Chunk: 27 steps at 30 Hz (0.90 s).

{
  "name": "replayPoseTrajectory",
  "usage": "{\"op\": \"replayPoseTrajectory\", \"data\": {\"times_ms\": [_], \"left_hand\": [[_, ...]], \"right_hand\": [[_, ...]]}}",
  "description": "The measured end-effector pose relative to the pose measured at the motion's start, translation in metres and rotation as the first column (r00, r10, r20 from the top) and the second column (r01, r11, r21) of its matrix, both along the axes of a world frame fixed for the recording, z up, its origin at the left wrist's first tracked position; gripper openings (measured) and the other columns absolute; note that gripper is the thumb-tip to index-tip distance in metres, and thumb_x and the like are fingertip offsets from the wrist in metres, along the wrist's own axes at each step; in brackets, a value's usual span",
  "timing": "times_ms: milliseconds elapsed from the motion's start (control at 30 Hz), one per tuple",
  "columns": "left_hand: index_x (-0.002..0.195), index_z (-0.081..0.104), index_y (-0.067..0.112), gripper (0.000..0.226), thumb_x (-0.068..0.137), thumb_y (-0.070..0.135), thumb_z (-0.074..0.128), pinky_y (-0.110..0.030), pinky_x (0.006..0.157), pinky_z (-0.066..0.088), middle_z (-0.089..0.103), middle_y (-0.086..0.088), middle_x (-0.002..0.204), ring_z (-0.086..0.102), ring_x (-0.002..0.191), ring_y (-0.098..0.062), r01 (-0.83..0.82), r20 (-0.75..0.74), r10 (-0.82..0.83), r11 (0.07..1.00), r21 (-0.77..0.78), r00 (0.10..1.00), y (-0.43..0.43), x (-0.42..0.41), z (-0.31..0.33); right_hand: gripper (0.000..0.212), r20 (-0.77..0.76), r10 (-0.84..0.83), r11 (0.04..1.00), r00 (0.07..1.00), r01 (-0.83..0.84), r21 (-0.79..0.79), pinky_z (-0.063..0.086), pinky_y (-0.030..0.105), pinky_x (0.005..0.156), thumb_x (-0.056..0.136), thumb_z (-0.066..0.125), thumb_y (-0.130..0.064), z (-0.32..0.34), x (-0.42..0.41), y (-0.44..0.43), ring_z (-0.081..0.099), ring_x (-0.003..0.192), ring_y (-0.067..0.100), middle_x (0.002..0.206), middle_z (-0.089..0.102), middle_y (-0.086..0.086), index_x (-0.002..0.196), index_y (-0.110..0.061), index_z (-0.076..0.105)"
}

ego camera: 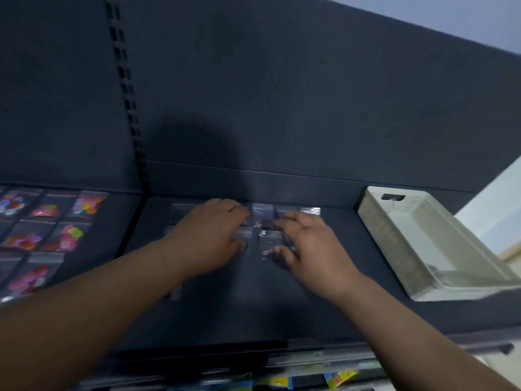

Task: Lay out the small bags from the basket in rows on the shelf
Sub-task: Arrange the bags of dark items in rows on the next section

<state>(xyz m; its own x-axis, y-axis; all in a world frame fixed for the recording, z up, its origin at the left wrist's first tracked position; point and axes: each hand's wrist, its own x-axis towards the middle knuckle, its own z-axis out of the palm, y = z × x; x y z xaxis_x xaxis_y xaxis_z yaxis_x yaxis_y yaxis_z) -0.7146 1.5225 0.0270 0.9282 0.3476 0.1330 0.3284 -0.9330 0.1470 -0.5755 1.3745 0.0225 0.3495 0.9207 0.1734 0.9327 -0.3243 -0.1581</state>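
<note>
Both forearms reach in from the bottom edge of the head view, the 1 camera I have, passing over a lower shelf front where yellow and blue packets (339, 376) show. Further in, the left hand (210, 235) and right hand (307, 244) meet over a cluster of clear small bags (269, 239) near the back of the dark shelf (253, 306).

The right hand's fingers are spread and fairly straight, resting on the bags and holding nothing I can see. The left hand's fingertips blur into the plastic, so I cannot tell whether they press flat or pinch an edge. About 2 rows look begun, though blur makes the count unsure. The white basket (392, 244) stands on the same shelf, well to the right. Left of the slotted upright (127, 88), bags of coloured discs (84, 206) lie in rows.

My worry from here is that slick plastic on a smooth shelf will let a sliding palm drag neighbouring bags askew or overlap them. The clear bags also barely show against the dark shelf, so I judge gaps are easy to misread.
</note>
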Motion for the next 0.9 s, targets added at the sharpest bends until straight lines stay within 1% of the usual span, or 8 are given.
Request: {"op": "replayPoseTrajectory", "data": {"times_ms": [100, 200, 333, 500, 600, 667, 767, 900], "left_hand": [[0.130, 0.048, 0.020, 0.050, 0.083, 0.036, 0.057, -0.037, 0.102, 0.038, 0.050, -0.002, 0.129, 0.046, 0.119, -0.024, 0.043, 0.003, -0.043, 0.999, 0.018, 0.999, -0.023, 0.043, 0.008], [0.135, 0.043, 0.023, 0.051, 0.087, 0.034, 0.055, -0.031, 0.104, 0.033, 0.044, 0.002, 0.136, 0.040, 0.125, -0.021, 0.075, 0.008, -0.075, 0.997, -0.001, 0.997, -0.048, 0.086, 0.014], [0.140, 0.035, 0.025, 0.056, 0.089, 0.038, 0.054, -0.029, 0.106, 0.028, 0.038, 0.004, 0.142, 0.036, 0.128, -0.018, 0.135, 0.018, -0.135, 0.991, 0.010, 0.991, -0.080, 0.140, 0.018], [0.144, 0.029, 0.024, 0.060, 0.091, 0.041, 0.051, -0.029, 0.110, 0.025, 0.031, 0.004, 0.149, 0.031, 0.135, -0.017, 0.208, 0.015, -0.208, 0.978, -0.011, 0.978, -0.119, 0.198, 0.018], [0.143, 0.031, 0.022, 0.056, 0.092, 0.036, 0.050, -0.032, 0.111, 0.027, 0.032, 0.003, 0.148, 0.031, 0.135, -0.018, 0.240, -0.007, -0.241, 0.970, -0.024, 0.971, -0.135, 0.224, 0.015], [0.144, 0.029, 0.023, 0.057, 0.092, 0.034, 0.050, -0.034, 0.111, 0.028, 0.033, 0.004, 0.148, 0.032, 0.135, -0.018, 0.252, -0.020, -0.252, 0.967, -0.027, 0.967, -0.142, 0.238, 0.010], [0.146, 0.028, 0.025, 0.058, 0.092, 0.031, 0.050, -0.032, 0.112, 0.026, 0.030, 0.006, 0.151, 0.031, 0.136, -0.016, 0.262, -0.031, -0.263, 0.964, -0.041, 0.964, -0.148, 0.252, 0.004], [0.146, 0.029, 0.029, 0.053, 0.095, 0.028, 0.046, -0.028, 0.113, 0.023, 0.022, 0.010, 0.155, 0.028, 0.138, -0.014, 0.244, -0.059, -0.249, 0.967, -0.078, 0.967, -0.152, 0.261, -0.003]], "right_hand": [[0.048, 0.021, -0.040, 0.999, 0.999, 0.039, 0.007, 0.036, 0.037, 0.105, 0.086, 0.059, -0.032, 0.009, 0.034, -0.026, 0.041, 0.126, 0.026, 0.139, 0.046, 0.002, 0.133, -0.022, 0.051], [0.049, 0.023, -0.073, 0.997, 0.997, 0.072, 0.030, 0.038, 0.038, 0.105, 0.083, 0.062, -0.029, 0.016, 0.071, -0.053, 0.045, 0.123, 0.029, 0.136, 0.049, 0.005, 0.130, -0.019, 0.053], [0.051, -0.003, -0.130, 0.990, 0.991, 0.130, 0.055, 0.032, 0.031, 0.108, 0.085, 0.063, -0.030, 0.025, 0.117, -0.087, 0.042, 0.126, 0.026, 0.138, 0.048, 0.004, 0.133, -0.018, 0.051], [0.049, -0.071, -0.217, 0.975, 0.973, 0.220, 0.038, 0.030, 0.022, 0.101, 0.088, 0.061, -0.031, 0.028, 0.178, -0.129, 0.042, 0.126, 0.019, 0.137, 0.046, -0.003, 0.134, -0.023, 0.048], [0.052, -0.141, -0.281, 0.959, 0.949, 0.273, -0.072, 0.037, 0.024, 0.094, 0.086, 0.065, -0.030, 0.023, 0.213, -0.146, 0.051, 0.116, 0.017, 0.137, 0.046, -0.003, 0.135, -0.025, 0.047], [0.058, -0.179, -0.312, 0.940, 0.933, 0.276, -0.201, 0.039, 0.024, 0.095, 0.082, 0.069, -0.028, 0.016, 0.233, -0.152, 0.051, 0.118, 0.017, 0.139, 0.045, -0.002, 0.136, -0.026, 0.046], [0.071, -0.282, -0.299, 0.915, 0.912, 0.191, -0.355, 0.036, 0.023, 0.099, 0.077, 0.075, -0.023, 0.006, 0.253, -0.151, 0.045, 0.125, 0.016, 0.144, 0.038, -0.003, 0.139, -0.029, 0.041], [0.085, -0.372, -0.266, 0.911, 0.889, 0.106, -0.400, 0.038, 0.027, 0.102, 0.071, 0.078, -0.021, -0.009, 0.270, -0.135, 0.043, 0.128, 0.017, 0.145, 0.037, -0.002, 0.143, -0.032, 0.035]]}}
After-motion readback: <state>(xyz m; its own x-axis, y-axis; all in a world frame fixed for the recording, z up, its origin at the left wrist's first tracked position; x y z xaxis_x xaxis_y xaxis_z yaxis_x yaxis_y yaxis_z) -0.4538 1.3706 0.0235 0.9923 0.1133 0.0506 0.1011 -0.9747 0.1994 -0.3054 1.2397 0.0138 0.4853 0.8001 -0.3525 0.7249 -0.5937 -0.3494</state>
